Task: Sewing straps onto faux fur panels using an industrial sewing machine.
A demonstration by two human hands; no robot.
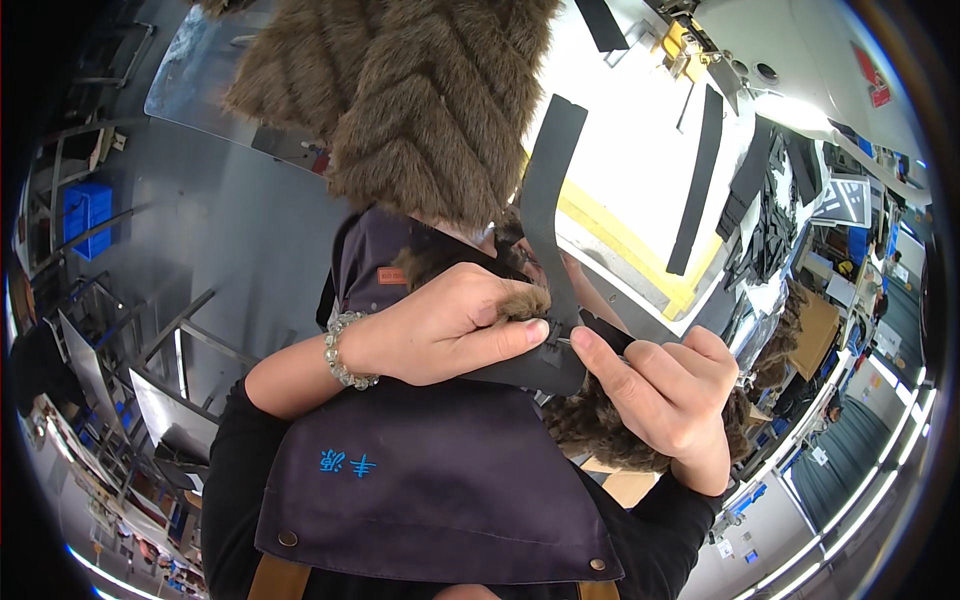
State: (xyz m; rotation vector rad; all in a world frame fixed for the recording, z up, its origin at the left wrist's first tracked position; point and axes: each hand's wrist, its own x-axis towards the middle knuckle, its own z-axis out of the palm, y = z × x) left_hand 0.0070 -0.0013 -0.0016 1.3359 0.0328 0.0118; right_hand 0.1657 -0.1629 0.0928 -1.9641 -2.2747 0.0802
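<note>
My left hand [440,325], with a beaded bracelet at the wrist, is closed on the edge of a brown fur piece [523,303] and a black fabric strip. Its thumb presses down where fur and strip meet. From there the black strip [548,190] runs up and away onto the white work surface. Close by on the right, my right hand [660,390] is closed in a pinch. A thin metal tip shows at its fingertips, against the black strip; the rest of that tool is mostly hidden by the fingers.
A large brown fur piece with chevron ridges [425,110] spreads over the far side. Another black strip [696,180] lies on the lit white table [630,130], below a sewing machine [690,50]. Black scraps [775,205] heap at the right. More brown fur [615,430] hangs under my right hand.
</note>
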